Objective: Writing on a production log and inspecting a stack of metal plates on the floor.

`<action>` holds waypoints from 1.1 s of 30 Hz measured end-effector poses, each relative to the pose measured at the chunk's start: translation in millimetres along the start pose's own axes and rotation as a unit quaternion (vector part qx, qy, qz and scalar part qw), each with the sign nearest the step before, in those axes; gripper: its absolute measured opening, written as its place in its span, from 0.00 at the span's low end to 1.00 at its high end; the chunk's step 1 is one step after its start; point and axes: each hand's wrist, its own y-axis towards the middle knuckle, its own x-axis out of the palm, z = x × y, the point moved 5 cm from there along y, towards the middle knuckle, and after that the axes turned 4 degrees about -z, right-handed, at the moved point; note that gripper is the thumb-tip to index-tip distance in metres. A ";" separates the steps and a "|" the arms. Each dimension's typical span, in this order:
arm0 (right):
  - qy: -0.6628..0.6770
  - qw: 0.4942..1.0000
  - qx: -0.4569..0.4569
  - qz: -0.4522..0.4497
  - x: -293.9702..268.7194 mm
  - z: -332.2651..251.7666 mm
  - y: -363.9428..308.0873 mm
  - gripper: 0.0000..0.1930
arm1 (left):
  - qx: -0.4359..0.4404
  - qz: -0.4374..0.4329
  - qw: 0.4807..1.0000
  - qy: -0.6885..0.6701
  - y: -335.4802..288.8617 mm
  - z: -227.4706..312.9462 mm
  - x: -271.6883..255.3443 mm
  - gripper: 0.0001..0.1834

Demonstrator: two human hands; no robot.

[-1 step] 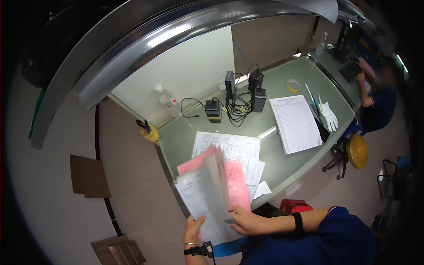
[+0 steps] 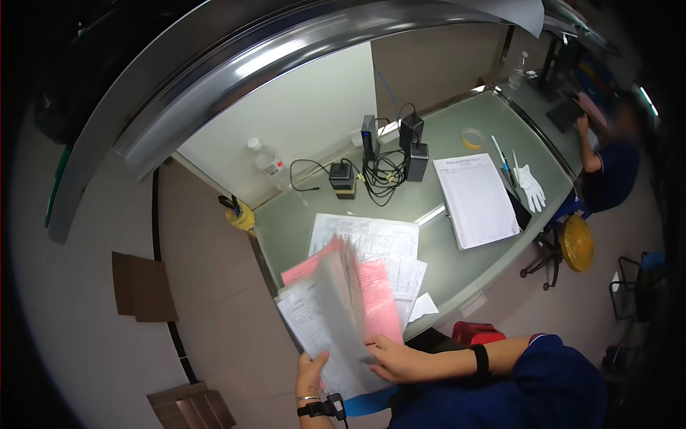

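A thick stack of white and pink paper sheets (image 2: 307, 325) is held up over the near left corner of the table, its middle sheets bent upright and blurred. At its lower left edge my left hand (image 2: 311, 372) is closed, thumb on top. My right hand (image 2: 395, 360) pinches the stack's lower right edge, its fingertips partly hidden by the sheets. Beyond the stack, loose printed sheets (image 2: 368, 232) lie on the table, partly covered by it. A pink sheet (image 2: 379, 297) shows just ahead of my right hand.
On the table stand black chargers with tangled cables (image 2: 382, 175), a plastic bottle (image 2: 268, 164), a tape roll (image 2: 472, 138), a pile of printed forms (image 2: 477, 204), pens (image 2: 502, 154) and a white glove (image 2: 530, 189). Another person (image 2: 607, 157) sits at the far right. A yellow stool (image 2: 577, 243) stands nearby.
The stack of papers has shifted slightly left and downward in my hands. Both hands keep their hold, and the things on the table lie as before.
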 end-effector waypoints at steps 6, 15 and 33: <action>-0.069 0.996 0.020 -0.048 -6.4 7.4 1.0 0.22 | 0.097 0.071 0.962 -0.245 -33.4 -43.8 -31.8 0.22; -0.265 0.850 0.252 0.379 -123.7 180.9 -4.4 0.38 | 0.069 0.167 0.959 -0.217 -31.7 -84.0 -34.3 0.21; 0.179 0.905 0.236 0.304 -98.6 256.4 -7.0 0.16 | 0.092 0.159 0.952 -0.245 -59.4 -89.1 9.6 0.19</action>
